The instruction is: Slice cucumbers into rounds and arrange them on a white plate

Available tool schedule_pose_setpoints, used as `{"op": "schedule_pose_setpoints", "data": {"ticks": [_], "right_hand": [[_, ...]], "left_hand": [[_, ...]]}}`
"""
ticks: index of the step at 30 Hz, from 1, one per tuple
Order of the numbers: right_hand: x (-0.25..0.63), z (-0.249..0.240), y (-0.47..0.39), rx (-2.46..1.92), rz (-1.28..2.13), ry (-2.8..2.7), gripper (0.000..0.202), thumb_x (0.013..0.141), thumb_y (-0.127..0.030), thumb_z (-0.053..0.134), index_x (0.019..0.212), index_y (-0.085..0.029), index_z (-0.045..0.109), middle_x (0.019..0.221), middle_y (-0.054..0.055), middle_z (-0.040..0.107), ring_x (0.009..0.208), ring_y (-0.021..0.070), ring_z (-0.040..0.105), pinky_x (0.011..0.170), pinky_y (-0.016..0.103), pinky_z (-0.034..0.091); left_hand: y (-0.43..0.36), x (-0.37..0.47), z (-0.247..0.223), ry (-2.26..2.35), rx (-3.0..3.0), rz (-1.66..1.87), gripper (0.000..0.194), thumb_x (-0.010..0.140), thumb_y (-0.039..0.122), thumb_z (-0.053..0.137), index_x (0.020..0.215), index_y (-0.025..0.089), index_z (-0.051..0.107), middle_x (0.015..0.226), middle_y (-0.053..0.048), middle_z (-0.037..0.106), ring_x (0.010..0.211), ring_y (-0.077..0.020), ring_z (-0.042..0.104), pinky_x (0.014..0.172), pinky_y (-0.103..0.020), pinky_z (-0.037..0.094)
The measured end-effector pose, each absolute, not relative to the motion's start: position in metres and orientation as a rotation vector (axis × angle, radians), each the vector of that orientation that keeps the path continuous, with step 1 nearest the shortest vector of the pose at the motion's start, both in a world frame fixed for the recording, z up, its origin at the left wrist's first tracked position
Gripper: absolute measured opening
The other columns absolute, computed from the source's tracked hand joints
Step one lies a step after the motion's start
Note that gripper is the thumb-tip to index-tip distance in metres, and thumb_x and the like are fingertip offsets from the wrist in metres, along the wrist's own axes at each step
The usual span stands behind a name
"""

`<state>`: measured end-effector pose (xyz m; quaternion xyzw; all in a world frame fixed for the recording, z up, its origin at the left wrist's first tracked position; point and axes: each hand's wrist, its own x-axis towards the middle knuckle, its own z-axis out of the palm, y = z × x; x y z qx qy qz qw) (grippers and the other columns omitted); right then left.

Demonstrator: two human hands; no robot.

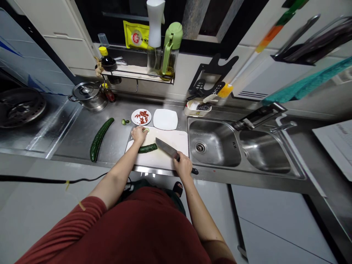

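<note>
A wide-bladed steel knife with a black handle [167, 148] is gripped by the right hand [183, 165], its forearm raised from five o'clock and its blade angled toward ten o'clock. The left hand [139, 135], palm down, is extended from seven o'clock, with a pale green cucumber piece [146, 129] pinched at its fingertips. Between the separated hands, a dark green cut cucumber [147, 148] is laid on the white rectangular cutting board [176, 141]. On the yellow packet [136, 36] at twelve o'clock, a red round emblem is shown, its writing too small to be read.

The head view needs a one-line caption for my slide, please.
Left hand holding a green piece, right hand a knife, at a cutting board with cucumber.
</note>
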<state>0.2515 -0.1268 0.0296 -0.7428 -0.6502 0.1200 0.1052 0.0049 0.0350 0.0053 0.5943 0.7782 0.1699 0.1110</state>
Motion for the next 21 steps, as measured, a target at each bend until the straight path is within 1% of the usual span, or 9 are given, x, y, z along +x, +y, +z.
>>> {"op": "schedule_pose_setpoints", "data": {"ticks": [8,14,21], "right_hand": [[0.252,0.034,-0.126,-2.200,0.346,-1.880,0.037,0.086,-0.028,0.048,0.120,-0.020,0.059,0.100,0.007,0.068,0.093,0.0213,0.059,0.081,0.028,0.037],[0.249,0.035,-0.124,-2.175,0.388,-1.805,0.036,0.086,-0.030,0.047,0.118,-0.021,0.061,0.099,0.007,0.069,0.093,0.0210,0.060,0.079,0.027,0.038],[0.246,0.034,-0.122,-2.174,0.470,-1.682,0.034,0.089,-0.041,0.045,0.113,-0.025,0.063,0.090,0.004,0.070,0.083,0.0200,0.062,0.072,0.027,0.039]], "left_hand": [[0.018,0.006,0.012,2.300,1.608,0.651,0.023,0.078,0.043,0.059,0.093,0.028,0.069,0.096,-0.004,0.068,0.100,-0.0268,0.054,0.088,-0.041,0.034],[-0.010,0.011,0.020,2.199,1.688,0.725,0.021,0.079,0.040,0.059,0.094,0.029,0.069,0.094,-0.003,0.068,0.098,-0.0247,0.056,0.086,-0.038,0.035],[-0.042,0.014,0.026,2.024,1.894,0.732,0.021,0.084,0.039,0.055,0.093,0.027,0.070,0.096,-0.004,0.069,0.097,-0.0233,0.056,0.087,-0.038,0.035]]}}
